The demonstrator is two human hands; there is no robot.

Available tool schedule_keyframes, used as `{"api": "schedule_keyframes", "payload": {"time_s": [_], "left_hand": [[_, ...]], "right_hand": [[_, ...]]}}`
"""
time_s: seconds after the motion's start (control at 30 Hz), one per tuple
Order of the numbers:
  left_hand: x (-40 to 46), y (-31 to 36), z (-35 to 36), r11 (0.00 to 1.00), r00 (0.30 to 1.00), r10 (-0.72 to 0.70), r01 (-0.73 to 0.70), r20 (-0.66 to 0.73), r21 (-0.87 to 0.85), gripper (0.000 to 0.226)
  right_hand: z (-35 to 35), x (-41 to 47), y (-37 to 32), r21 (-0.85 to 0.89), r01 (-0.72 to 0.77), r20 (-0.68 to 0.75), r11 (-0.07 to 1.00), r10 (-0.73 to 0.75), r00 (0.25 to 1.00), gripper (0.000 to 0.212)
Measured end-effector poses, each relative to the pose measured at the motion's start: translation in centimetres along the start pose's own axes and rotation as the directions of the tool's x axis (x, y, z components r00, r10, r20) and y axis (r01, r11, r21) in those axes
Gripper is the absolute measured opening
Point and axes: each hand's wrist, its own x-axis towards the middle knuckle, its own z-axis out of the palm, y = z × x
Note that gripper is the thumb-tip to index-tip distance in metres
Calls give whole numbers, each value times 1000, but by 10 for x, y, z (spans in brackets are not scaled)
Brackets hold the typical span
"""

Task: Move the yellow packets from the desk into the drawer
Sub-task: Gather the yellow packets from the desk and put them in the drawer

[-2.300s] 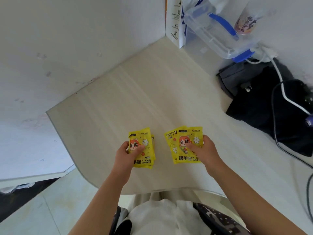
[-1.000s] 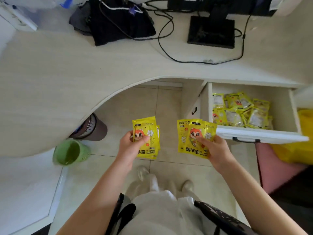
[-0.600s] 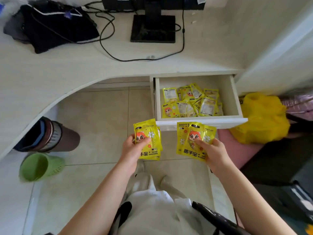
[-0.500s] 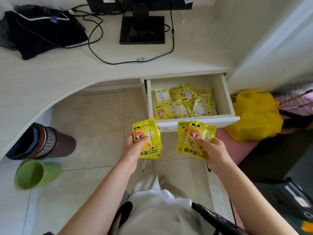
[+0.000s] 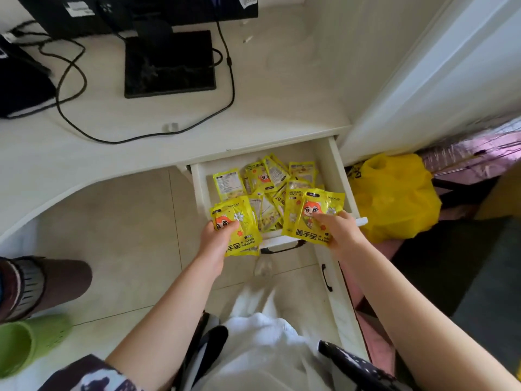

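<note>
Over the open drawer [image 5: 339, 176], each hand, left [image 5: 215, 239] and right [image 5: 342, 231], pinches packets [image 5: 310, 218]; many lie inside already, these remain to drop.

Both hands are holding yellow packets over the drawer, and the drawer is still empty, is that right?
Not quite. The head view shows the drawer already holds a pile of yellow packets. The left hand and right hand do each hold packets over it.

Drawer [image 5: 339, 176] open above; packets [image 5: 270, 179] cover its floor.
</note>
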Motion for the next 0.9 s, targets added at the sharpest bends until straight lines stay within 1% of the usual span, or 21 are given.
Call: {"api": "schedule_keyframes", "payload": {"time_s": [0.07, 0.17, 0.33, 0.43, 0.53, 0.57, 0.67, 0.7, 0.77, 0.83, 0.9], "left_hand": [[16, 4, 9, 1000, 1000, -23, 23, -22, 17, 37], [45, 12, 24, 996, 996, -69, 72, -48, 53, 52], [77, 16, 40, 983, 985, -124, 139, -123, 117, 44], [91, 16, 49, 981, 976, -134, 156, -174, 116, 39], [103, 14, 59, 981, 972, -149, 169, -184, 100, 44], [106, 14, 63, 980, 971, -151, 171, -185, 103, 48], [115, 10, 71, 968, 967, -179, 206, -182, 142, 78], [117, 10, 73, 967, 968, -177, 205, -175, 153, 82], [122, 8, 74, 962, 972, -165, 196, -170, 188, 79], [121, 8, 73, 948, 974, -147, 189, -171, 257, 73], [118, 9, 71, 925, 978, -102, 161, -183, 345, 58]], "right_hand": [[-1, 18, -9, -35, 3, -32, 999, -4, 999, 25], [0, 48, -23, -90, 8, -56, 996, -13, 998, 22], [2, 87, -34, -257, 7, -49, 966, -20, 999, 16], [5, 108, -38, -362, 38, 3, 932, -39, 999, 14], [10, 127, -41, -441, 19, 71, 897, 14, 997, 10], [10, 134, -41, -463, 9, 88, 887, 36, 995, 9], [8, 150, -40, -533, 5, 128, 846, 74, 989, 10], [7, 154, -40, -550, 1, 129, 835, 84, 988, 10], [2, 161, -39, -589, -17, 113, 808, 103, 988, 16], [-6, 167, -38, -626, -38, 94, 779, 124, 988, 19], [-13, 171, -37, -640, -51, 90, 767, 141, 986, 23]]}}
